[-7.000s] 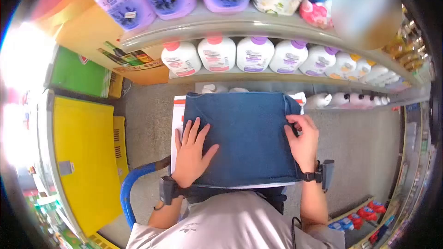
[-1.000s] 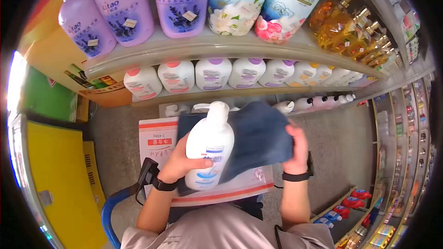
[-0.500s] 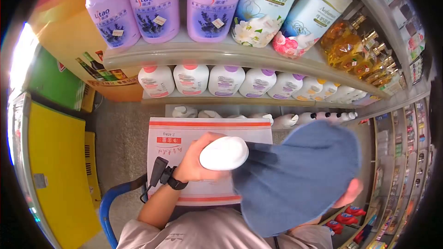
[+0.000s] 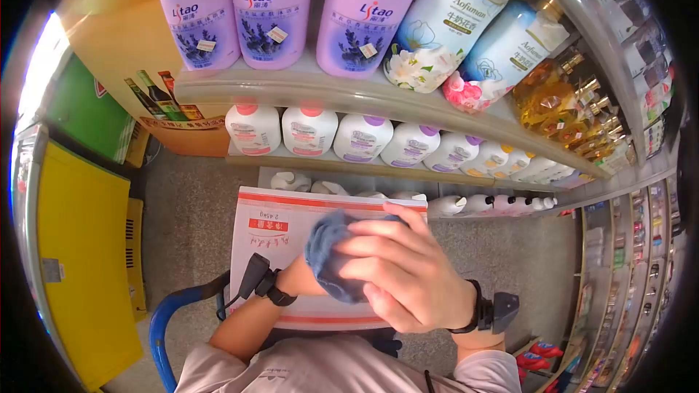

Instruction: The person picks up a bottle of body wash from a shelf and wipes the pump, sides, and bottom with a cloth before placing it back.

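Note:
A blue-grey cloth [image 4: 325, 247] is bunched over the spot where the white bottle was, above a white carton with red stripes [image 4: 266, 204]. My right hand [image 4: 397, 269] presses on the cloth from the right, its fingers spread across it. Of my left hand [image 4: 302, 278], only the wrist side shows at the cloth's left edge; the fingers are hidden under it. The bottle itself is covered from view.
Purple bottles [image 4: 273, 14] and blue-white bottles [image 4: 455, 22] stand on the upper shelf [image 4: 291, 91]. White bottles [image 4: 364, 138] line the shelf below. A blue curved rail [image 4: 164, 327] is at lower left, beside a yellow panel [image 4: 80, 247]. More shelves [image 4: 619, 269] rise at right.
The cloth, spread wide at the right before, is now gathered over the bottle top. My right hand has come left onto it. The view has shifted slightly.

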Demonstrator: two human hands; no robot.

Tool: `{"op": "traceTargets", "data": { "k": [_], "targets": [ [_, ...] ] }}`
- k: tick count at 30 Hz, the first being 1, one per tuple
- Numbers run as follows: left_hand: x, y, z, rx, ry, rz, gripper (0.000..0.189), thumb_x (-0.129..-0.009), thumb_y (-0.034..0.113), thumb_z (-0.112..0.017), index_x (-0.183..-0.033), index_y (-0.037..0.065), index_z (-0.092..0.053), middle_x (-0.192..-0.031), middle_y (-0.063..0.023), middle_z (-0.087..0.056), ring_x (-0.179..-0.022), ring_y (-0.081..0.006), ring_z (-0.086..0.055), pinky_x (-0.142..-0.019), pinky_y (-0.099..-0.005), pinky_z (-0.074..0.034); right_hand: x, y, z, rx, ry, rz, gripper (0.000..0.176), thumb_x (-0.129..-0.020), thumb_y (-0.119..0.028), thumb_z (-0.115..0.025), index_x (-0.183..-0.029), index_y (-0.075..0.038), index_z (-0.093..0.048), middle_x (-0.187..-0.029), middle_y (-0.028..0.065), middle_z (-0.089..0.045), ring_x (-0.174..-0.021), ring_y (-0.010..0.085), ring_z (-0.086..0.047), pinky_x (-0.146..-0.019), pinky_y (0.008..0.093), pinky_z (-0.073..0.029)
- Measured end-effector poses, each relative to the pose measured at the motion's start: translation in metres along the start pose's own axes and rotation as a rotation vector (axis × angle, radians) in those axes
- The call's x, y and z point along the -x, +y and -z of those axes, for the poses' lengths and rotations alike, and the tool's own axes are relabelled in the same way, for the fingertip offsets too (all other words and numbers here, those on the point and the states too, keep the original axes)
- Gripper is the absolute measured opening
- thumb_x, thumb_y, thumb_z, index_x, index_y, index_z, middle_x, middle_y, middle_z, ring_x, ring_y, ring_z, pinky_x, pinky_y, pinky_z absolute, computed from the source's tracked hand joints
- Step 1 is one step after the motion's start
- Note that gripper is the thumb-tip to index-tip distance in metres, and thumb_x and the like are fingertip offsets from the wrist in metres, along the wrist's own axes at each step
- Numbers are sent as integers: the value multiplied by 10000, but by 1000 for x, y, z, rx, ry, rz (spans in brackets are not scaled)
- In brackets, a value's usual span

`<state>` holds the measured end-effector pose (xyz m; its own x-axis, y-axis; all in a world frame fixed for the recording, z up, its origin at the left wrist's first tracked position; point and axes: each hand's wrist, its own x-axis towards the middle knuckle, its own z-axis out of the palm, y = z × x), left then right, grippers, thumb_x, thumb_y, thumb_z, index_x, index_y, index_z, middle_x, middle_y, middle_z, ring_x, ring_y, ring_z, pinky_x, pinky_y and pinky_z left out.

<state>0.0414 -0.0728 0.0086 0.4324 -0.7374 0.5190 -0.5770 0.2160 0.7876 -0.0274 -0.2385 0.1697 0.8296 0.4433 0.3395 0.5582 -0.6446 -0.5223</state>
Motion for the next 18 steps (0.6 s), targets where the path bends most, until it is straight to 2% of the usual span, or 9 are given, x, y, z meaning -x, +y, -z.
{"op": "traceTargets", "data": {
  "k": [1, 2, 4, 7, 8, 11, 15, 16, 18],
  "targets": [
    [1, 3, 0, 40, -1, -31, 474, -739, 290, -797, -1146, 107, -638, -1180, -141, -624, -1094, -365, -602, -875, -443, -472, -3, 3, -1, -20, -16, -18, 245, -809, -114, -647, -1051, -73, -667, -1105, 103, -682, -1038, 312, -636, -970, 499, -448],
    [16, -10, -2, -120, -79, -24, 546, -715, 236, -815, -1205, 91, -621, -1250, -120, -625, -1152, -310, -606, -943, -427, -486, -6, 6, -3, -71, -23, -60, 240, -808, -102, -666, -1045, -66, -670, -1102, 106, -687, -1022, 311, -650, -960, 480, -470],
    [25, -14, -3, -154, -46, -13, 550, -714, 234, -816, -1207, 90, -620, -1251, -119, -625, -1153, -309, -606, -945, -426, -486, -11, 11, -9, -168, -41, -149, 231, -806, -79, -704, -1033, -52, -675, -1096, 110, -697, -988, 309, -676, -938, 442, -512],
    [28, -15, -4, -124, 39, 42, 555, -712, 232, -817, -1210, 89, -618, -1254, -119, -624, -1155, -307, -605, -948, -426, -485, -10, 34, -28, -307, 0, -158, 279, -758, -48, -784, -1019, -35, -685, -1042, 117, -712, -915, 297, -707, -804, 350, -563],
    [29, -15, -4, -113, 71, 61, 557, -711, 231, -817, -1211, 89, -618, -1254, -118, -624, -1156, -306, -605, -949, -426, -485, -9, 36, -38, -323, 120, -153, 314, -719, -14, -817, -1010, -29, -700, -981, 127, -715, -850, 264, -709, -723, 328, -561],
    [31, -17, -6, -86, 155, 117, 562, -709, 229, -818, -1214, 88, -616, -1257, -118, -623, -1158, -304, -604, -951, -425, -485, -13, 34, -47, -189, 288, -93, 327, -751, -75, -813, -1061, -60, -710, -844, 84, -652, -691, 246, -646, -589, 331, -506],
    [32, -19, -7, -63, 239, 181, 569, -706, 226, -819, -1218, 86, -614, -1260, -117, -622, -1161, -301, -603, -955, -424, -484, -6, 28, -54, -54, 404, -42, 346, -751, -74, -815, -1084, -60, -719, -854, 87, -655, -678, 253, -634, -615, 335, -511],
    [33, -18, -7, -61, 255, 194, 570, -706, 226, -820, -1219, 86, -614, -1260, -117, -622, -1162, -301, -602, -955, -424, -484, -8, 24, -55, -74, 426, -54, 253, -772, -68, -798, -1012, -51, -719, -825, 89, -650, -680, 256, -632, -623, 332, -506],
    [31, -19, -6, -54, 280, 216, 574, -704, 224, -820, -1221, 85, -612, -1262, -116, -622, -1163, -299, -602, -957, -423, -484, -10, 24, -52, -206, 376, -139, 180, -792, -55, -770, -960, -44, -707, -799, 101, -642, -691, 261, -641, -621, 329, -501]
  ]
}}
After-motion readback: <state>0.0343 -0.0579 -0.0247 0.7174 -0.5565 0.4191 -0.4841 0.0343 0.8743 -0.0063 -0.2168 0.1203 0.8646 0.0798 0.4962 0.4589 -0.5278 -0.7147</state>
